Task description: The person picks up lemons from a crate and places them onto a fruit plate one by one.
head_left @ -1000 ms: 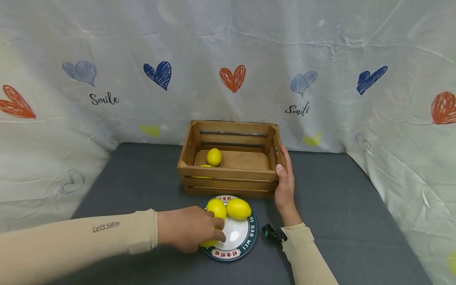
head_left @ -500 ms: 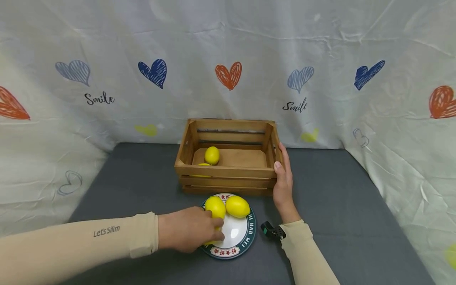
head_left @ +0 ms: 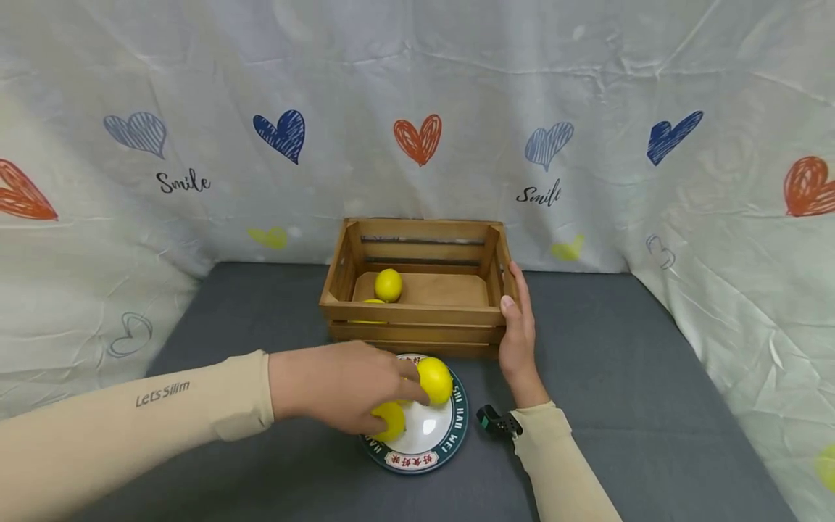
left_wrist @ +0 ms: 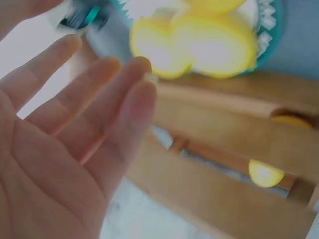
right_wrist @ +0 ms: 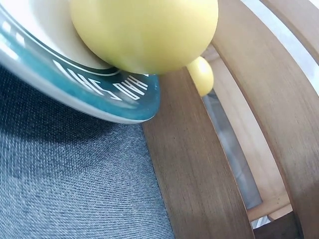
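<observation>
In the head view my left hand is over the left side of a round plate with a green lettered rim. Its fingers reach down among the lemons: one lemon shows below the fingers, another lemon right at the fingertips. The left wrist view shows that palm with loosely extended fingers, nothing in them, and a third lemon that the hand covers in the head view. My right hand rests against the right end of a slatted wooden crate, fingers straight along its side, thumb at the front corner.
Inside the crate, toward its left, lie a lemon and a second lemon partly behind the front slats. The plate stands just before the crate on a dark grey tabletop. A white curtain with printed hearts hangs behind.
My left hand has come off the near-left lemon and moved farther back over the plate, toward the lemons there. The right-hand lemon on the plate has turned slightly. My right hand stays at the crate.
</observation>
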Motion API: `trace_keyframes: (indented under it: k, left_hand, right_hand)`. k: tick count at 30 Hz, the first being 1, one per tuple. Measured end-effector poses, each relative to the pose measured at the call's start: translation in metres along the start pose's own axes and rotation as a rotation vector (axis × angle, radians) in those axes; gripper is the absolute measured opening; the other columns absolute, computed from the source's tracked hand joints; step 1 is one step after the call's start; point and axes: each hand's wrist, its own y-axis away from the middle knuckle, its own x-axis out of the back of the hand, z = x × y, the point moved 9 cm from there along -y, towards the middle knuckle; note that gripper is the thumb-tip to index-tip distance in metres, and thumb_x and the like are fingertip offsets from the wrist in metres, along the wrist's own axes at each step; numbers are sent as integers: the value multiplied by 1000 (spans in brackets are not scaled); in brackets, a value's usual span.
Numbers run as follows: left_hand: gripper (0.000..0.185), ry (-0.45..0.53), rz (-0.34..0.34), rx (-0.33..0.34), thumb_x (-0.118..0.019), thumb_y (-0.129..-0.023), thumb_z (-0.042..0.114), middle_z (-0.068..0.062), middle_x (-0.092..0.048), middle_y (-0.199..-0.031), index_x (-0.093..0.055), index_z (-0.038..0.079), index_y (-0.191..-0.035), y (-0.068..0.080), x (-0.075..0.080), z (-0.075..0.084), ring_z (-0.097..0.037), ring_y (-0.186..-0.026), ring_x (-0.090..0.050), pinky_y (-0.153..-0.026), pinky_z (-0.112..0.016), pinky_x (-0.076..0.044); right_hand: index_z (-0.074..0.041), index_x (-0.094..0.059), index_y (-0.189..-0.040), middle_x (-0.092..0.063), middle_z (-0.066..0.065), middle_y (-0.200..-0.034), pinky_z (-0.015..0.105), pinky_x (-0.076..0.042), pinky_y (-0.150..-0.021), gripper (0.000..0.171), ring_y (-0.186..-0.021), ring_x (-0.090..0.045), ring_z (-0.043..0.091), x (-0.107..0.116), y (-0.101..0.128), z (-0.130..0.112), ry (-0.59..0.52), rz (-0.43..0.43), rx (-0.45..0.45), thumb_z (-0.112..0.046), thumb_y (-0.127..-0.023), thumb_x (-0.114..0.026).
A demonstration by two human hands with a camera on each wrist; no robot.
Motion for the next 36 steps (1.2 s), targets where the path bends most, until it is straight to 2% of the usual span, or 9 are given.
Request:
trace_keyframes:
  k: [3, 7, 9, 11, 15, 19, 21, 28, 36]
  left_hand:
    - [51, 117, 55, 3, -76, -101, 32, 6, -66, -150, -65, 26, -150, -3, 34, -13, -12, -132, -65, -109, -37, -57]
    - [48, 164, 183, 41, -74, -103, 33, 5, -70, -146, -66, 21, -149, -13, 78, -44, -14, -123, -70, -106, -38, -59]
    - [47, 168, 234, 82, -74, -102, 32, 3, -71, -144, -67, 20, -148, -20, 92, -64, -16, -117, -71, -102, -39, -61]
    - [47, 158, 245, 129, -73, -102, 31, 0, -69, -146, -67, 19, -148, -28, 98, -86, -19, -117, -71, -102, -41, -61]
    - [51, 154, 175, 255, -73, -103, 32, -4, -64, -154, -64, 17, -151, -47, 97, -128, -27, -133, -67, -111, -46, -56]
    - [56, 178, 86, 369, -74, -102, 33, -7, -59, -160, -61, 17, -154, -65, 92, -157, -31, -148, -55, -120, -50, -49]
    - [57, 166, 65, 399, -74, -102, 33, -8, -59, -160, -61, 16, -155, -73, 89, -168, -31, -148, -55, -121, -50, -49]
    - [62, 118, -61, 468, -73, -100, 27, -10, -57, -161, -56, 11, -158, -95, 66, -191, -31, -144, -58, -118, -49, -51]
    - [61, 121, -147, 556, -76, -93, 23, -8, -62, -156, -62, 12, -152, -108, 52, -207, -24, -121, -61, -103, -44, -55]
  right_hand:
    - [-40, -36, -168, -31, -18, -175, 59, -8, -134, 63, -164, -22, 13, 1, 0, 0, -2, -1, -4, -35, -106, -44]
    - [-38, -36, -169, -31, -14, -176, 59, -8, -135, 63, -165, -22, 15, 3, 2, 1, -10, -1, 1, -33, -106, -43]
    - [-37, -36, -169, -31, -13, -176, 59, -8, -134, 63, -164, -23, 16, 4, 4, 2, -14, 3, -2, -33, -106, -44]
    - [-38, -37, -168, -31, -13, -176, 60, -8, -134, 64, -164, -24, 16, 5, 5, 3, -18, 3, -7, -33, -105, -44]
    - [-40, -36, -168, -31, -16, -175, 61, -8, -134, 63, -163, -24, 16, 3, 5, 5, -19, -11, -11, -34, -106, -44]
    - [-41, -36, -168, -31, -17, -175, 61, -8, -134, 63, -163, -23, 15, 1, 2, 3, -27, -9, 1, -35, -106, -45]
    - [-40, -37, -168, -31, -16, -175, 61, -8, -134, 63, -164, -23, 15, 1, 1, 2, -34, -6, 9, -34, -106, -45]
    - [-37, -35, -169, -30, -9, -178, 62, -9, -134, 63, -164, -23, 17, -1, 2, 0, -35, -13, 13, -34, -106, -44]
    - [-37, -35, -169, -32, -11, -176, 62, -9, -134, 63, -164, -24, 17, 2, 1, 0, -28, -3, 21, -35, -107, -44]
